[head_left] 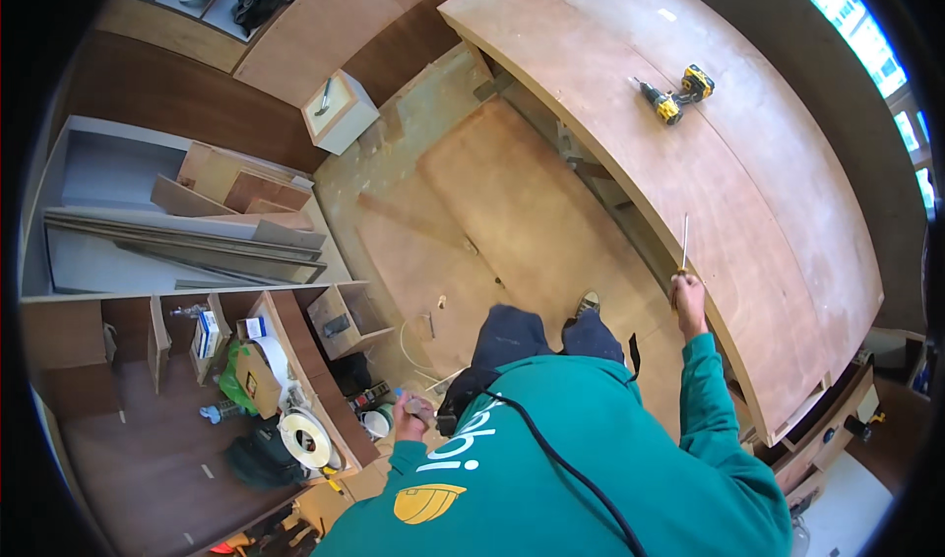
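Observation:
My right hand [688,299] is closed around the handle of a screwdriver [685,237]. Its thin metal shaft points away from me, over the near edge of the large wooden workbench [650,178]. My left hand [413,416] is held low beside my body, near the shelf unit on the left. Its fingers are curled round a small greyish thing with a bit of blue at one end, too small to name. On the bench top, beyond my right hand, a yellow and black cordless drill [677,96] lies on its side.
At the left, a brown shelf unit [325,390] bears a roll of tape [305,441], boxes and a dark bag. Boards [187,247] lie in an open cabinet. A small white box [341,114] stands against the far panel. Brown sheets [492,203] cover the floor.

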The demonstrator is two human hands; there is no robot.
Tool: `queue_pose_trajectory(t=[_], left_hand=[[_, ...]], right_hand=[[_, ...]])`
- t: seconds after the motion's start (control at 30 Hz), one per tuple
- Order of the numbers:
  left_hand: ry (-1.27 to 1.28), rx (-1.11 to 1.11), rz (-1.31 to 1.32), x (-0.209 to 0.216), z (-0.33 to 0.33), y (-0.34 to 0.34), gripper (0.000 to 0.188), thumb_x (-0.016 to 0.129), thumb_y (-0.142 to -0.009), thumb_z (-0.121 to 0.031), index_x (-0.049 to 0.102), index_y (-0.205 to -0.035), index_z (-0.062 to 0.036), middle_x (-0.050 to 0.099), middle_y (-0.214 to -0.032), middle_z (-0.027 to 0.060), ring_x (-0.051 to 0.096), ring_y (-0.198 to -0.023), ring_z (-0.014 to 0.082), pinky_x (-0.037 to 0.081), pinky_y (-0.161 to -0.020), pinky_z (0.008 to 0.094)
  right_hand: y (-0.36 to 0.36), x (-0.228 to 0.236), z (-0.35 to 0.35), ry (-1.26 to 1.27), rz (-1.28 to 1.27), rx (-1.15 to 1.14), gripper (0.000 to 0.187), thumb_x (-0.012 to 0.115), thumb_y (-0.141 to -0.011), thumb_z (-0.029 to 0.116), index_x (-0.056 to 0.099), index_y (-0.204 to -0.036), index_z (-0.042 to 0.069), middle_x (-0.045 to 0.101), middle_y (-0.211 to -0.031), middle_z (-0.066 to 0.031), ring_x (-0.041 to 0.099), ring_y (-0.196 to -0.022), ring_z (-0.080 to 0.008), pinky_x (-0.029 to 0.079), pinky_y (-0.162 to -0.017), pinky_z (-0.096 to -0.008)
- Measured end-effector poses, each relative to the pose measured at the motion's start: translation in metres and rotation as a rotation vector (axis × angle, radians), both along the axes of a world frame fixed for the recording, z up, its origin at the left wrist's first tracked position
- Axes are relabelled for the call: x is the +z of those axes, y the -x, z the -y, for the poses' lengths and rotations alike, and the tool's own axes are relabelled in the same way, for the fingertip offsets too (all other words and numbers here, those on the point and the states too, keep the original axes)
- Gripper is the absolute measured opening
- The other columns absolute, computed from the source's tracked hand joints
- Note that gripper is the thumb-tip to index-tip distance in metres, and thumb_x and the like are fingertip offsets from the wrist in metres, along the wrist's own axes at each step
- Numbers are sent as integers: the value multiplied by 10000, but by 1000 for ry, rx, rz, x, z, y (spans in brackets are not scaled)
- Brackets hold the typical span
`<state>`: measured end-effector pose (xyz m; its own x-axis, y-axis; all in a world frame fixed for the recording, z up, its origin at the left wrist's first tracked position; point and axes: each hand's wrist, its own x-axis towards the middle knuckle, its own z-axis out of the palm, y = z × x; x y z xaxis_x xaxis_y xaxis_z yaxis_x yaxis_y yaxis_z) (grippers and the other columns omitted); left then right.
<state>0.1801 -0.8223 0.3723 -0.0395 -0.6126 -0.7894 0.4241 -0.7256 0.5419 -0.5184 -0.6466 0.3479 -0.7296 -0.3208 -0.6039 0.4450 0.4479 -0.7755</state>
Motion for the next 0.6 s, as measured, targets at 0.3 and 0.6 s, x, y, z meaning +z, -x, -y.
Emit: queue_pose_trajectory(t=[0.3, 0.6], left_hand=[[-352, -93, 49, 6, 52, 98, 121, 690, -988, -208, 639, -990, -98, 702, -871, 59, 708, -810, 226, 594, -763, 366], [-124, -101, 85, -65, 264, 118, 99, 651, -995, -234, 623, -966, -143, 667, -807, 24, 699, -760, 221, 595, -703, 397]], right_hand=[[35, -25, 79, -17, 141, -163, 241, 703, -982, 337, 681, -943, 101, 542, -775, 23, 502, -670, -103, 401, -595, -316], [-26, -44, 156, -209, 274, -259, 228, 731, -983, 254, 711, -949, 29, 559, -770, -3, 514, -712, -127, 408, -623, -359]])
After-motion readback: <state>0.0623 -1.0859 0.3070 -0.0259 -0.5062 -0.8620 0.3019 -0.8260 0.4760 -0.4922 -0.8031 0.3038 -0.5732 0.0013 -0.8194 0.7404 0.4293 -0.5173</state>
